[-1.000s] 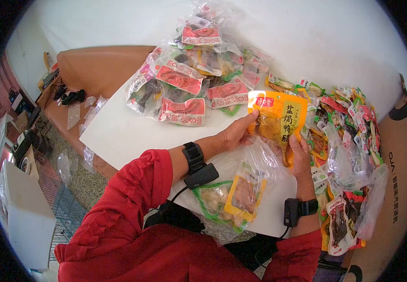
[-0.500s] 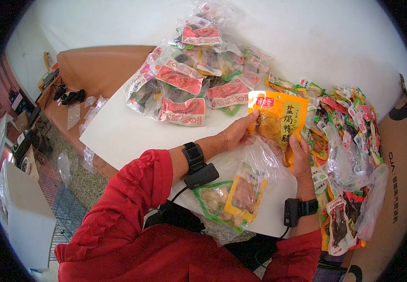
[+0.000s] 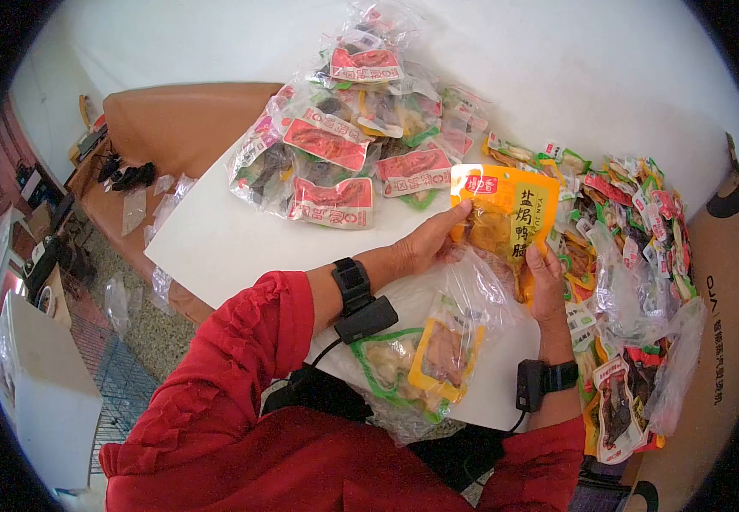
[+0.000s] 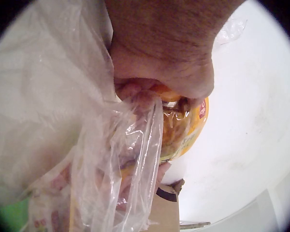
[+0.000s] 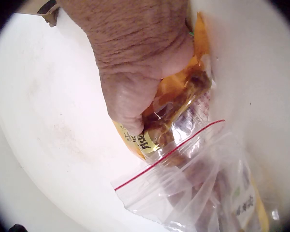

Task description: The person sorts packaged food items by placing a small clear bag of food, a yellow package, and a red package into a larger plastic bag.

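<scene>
A yellow packet of vacuum-packed meat [image 3: 493,224] with black Chinese lettering is held up between both hands in the head view. My left hand [image 3: 425,243] grips its left edge, thumb on the front. The right hand [image 3: 546,286] pinches its lower right corner, thumb over the printed label. A clear zip bag [image 5: 183,179] with a red seal line hangs just below the packet, and its crumpled plastic [image 4: 135,140] overlaps the left fingers in the left wrist view. Lower in that bag lie a second yellow packet [image 3: 445,354] and a green-edged packet [image 3: 386,358].
Filled clear bags [image 3: 327,154] are heaped at the back of the white table [image 3: 216,247]. Loose packets [image 3: 617,222] pile up on the right, with empty plastic bags [image 3: 630,290] over them, beside a cardboard box [image 3: 719,256]. A brown sofa [image 3: 182,128] stands at the left.
</scene>
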### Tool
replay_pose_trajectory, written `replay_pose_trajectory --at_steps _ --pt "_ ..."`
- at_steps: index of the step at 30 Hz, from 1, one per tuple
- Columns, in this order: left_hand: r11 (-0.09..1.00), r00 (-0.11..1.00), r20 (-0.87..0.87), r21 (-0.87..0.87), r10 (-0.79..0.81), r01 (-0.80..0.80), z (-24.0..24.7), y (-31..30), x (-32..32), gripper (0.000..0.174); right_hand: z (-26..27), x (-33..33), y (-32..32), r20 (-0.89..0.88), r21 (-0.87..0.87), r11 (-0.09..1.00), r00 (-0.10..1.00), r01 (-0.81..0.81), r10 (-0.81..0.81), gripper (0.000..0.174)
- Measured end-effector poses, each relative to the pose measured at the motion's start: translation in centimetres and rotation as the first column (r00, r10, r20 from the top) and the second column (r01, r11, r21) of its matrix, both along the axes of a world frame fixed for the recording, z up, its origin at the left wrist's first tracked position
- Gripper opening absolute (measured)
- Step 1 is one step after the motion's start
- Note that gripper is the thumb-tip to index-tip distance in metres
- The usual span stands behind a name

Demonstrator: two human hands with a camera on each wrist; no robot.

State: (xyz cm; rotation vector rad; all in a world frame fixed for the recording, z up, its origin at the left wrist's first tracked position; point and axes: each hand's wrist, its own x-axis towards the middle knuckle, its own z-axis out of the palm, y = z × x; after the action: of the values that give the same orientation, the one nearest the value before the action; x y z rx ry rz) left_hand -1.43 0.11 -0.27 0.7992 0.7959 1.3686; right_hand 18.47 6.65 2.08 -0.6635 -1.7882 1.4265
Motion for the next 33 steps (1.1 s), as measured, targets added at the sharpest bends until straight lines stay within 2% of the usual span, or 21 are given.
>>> replay_pose_trajectory --at_steps 3,6,13,22,24,33 --pt "0.998 0.998 -0.045 0.051 -0.045 0.047 0.21 -0.06 -0.02 0.043 0.05 0.02 0.02 0.012 -0.006 1.0 1.0 0.0 0.0 0.035" --pt "0.996 1.0 -0.008 0.088 -0.006 0.007 0.44 -0.24 0.53 0.039 0.08 0.06 0.09 0.027 0.006 1.0 1.0 -0.006 0.006 0.036" --pt "0.999 0.998 -0.055 0.047 0.012 -0.009 0.8 -0.61 0.45 0.038 0.22 0.16 0.08 0.097 0.06 0.998 0.995 0.019 -0.025 0.038" --pt "0.999 0.997 -0.075 0.049 -0.001 0.005 0.77 -0.67 0.21 0.038 -0.35 0.09 0.44 0.007 0.0 1.0 1.0 -0.022 0.022 0.035" --pt "0.998 0.993 -0.098 0.024 -0.062 0.064 0.66 -0.58 -0.19 0.041 -0.15 0.1 0.33 0.018 0.007 1.0 1.0 -0.02 0.02 0.034" --pt "0.996 0.999 -0.034 0.084 -0.02 0.023 0.3 -0.22 0.38 0.04 -0.25 0.07 0.33 -0.013 -0.021 0.999 0.999 -0.033 0.032 0.031"
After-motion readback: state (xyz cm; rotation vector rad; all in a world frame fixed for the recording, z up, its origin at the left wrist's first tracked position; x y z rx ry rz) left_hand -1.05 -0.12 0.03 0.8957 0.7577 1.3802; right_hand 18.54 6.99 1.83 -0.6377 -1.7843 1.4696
